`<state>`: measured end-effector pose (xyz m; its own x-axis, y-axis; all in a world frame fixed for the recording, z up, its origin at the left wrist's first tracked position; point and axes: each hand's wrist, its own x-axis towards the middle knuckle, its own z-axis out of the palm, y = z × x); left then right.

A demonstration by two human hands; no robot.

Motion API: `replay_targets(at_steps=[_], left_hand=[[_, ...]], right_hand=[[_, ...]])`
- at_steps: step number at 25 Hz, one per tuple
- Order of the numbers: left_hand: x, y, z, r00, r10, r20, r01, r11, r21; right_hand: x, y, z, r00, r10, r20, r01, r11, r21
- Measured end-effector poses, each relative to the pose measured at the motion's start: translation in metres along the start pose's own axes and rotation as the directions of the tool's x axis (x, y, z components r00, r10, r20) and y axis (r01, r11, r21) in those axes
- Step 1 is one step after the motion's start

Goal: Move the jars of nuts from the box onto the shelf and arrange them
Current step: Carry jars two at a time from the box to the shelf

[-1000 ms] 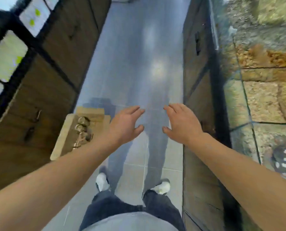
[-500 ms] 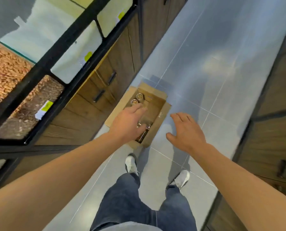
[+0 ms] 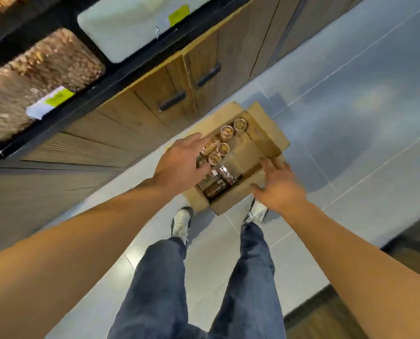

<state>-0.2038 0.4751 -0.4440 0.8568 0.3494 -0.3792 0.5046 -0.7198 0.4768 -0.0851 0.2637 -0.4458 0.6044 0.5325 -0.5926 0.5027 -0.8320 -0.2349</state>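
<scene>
Both hands reach down toward open cardboard box (image 3: 260,140) on the tiled floor (image 3: 350,118), right against the wooden cabinet base (image 3: 155,99), flaps folded out so access from above is free. Left hand (image 3: 182,165) hovers over box's cabinet-side edge, grip spread, fingers straight, holding nothing. Right hand (image 3: 277,187) over the near aisle-side flap, grip spread too, empty. Jars of nuts (image 3: 222,148) stand upright in a cluster at the box's far cabinet-side part; darker jars (image 3: 218,182) lie at the near end. None on a shelf yet; first pick looks imminent. Bulk bins (image 3: 40,81) above cabinet.
</scene>
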Motion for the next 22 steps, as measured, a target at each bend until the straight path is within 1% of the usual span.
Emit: replay_targets(at_steps=[4, 5, 9, 11, 13, 15, 19, 22], left_hand=[[0.044, -0.001, 0.067, 0.976, -0.216, -0.029, 0.216, 0.976, -0.023], [0.054, -0.001, 0.084, 0.968, -0.249, -0.035, 0.248, 0.968, -0.032], [0.098, -0.011, 0.155, 0.939, -0.325, -0.112, 0.315, 0.944, -0.098], [0.125, -0.021, 0.190, 0.926, -0.351, -0.136, 0.336, 0.934, -0.124], [0.153, -0.031, 0.221, 0.925, -0.359, -0.126, 0.344, 0.930, -0.127], [0.179, -0.039, 0.250, 0.935, -0.331, -0.127, 0.313, 0.939, -0.140], [0.232, -0.070, 0.308, 0.952, -0.271, -0.142, 0.255, 0.959, -0.124], [0.268, -0.094, 0.347, 0.952, -0.263, -0.158, 0.244, 0.961, -0.129]], right_hand=[[0.091, 0.029, 0.021, 0.984, -0.136, 0.115, 0.142, 0.989, -0.047], [0.110, 0.036, 0.026, 0.979, -0.154, 0.131, 0.163, 0.985, -0.058], [0.181, 0.078, 0.053, 0.965, -0.219, 0.142, 0.229, 0.972, -0.059], [0.216, 0.101, 0.071, 0.965, -0.216, 0.146, 0.226, 0.972, -0.058], [0.251, 0.120, 0.094, 0.968, -0.206, 0.142, 0.217, 0.974, -0.065], [0.285, 0.134, 0.116, 0.966, -0.214, 0.146, 0.229, 0.969, -0.091], [0.358, 0.139, 0.166, 0.966, -0.234, 0.107, 0.242, 0.968, -0.066], [0.404, 0.138, 0.195, 0.950, -0.310, 0.037, 0.312, 0.949, -0.053]])
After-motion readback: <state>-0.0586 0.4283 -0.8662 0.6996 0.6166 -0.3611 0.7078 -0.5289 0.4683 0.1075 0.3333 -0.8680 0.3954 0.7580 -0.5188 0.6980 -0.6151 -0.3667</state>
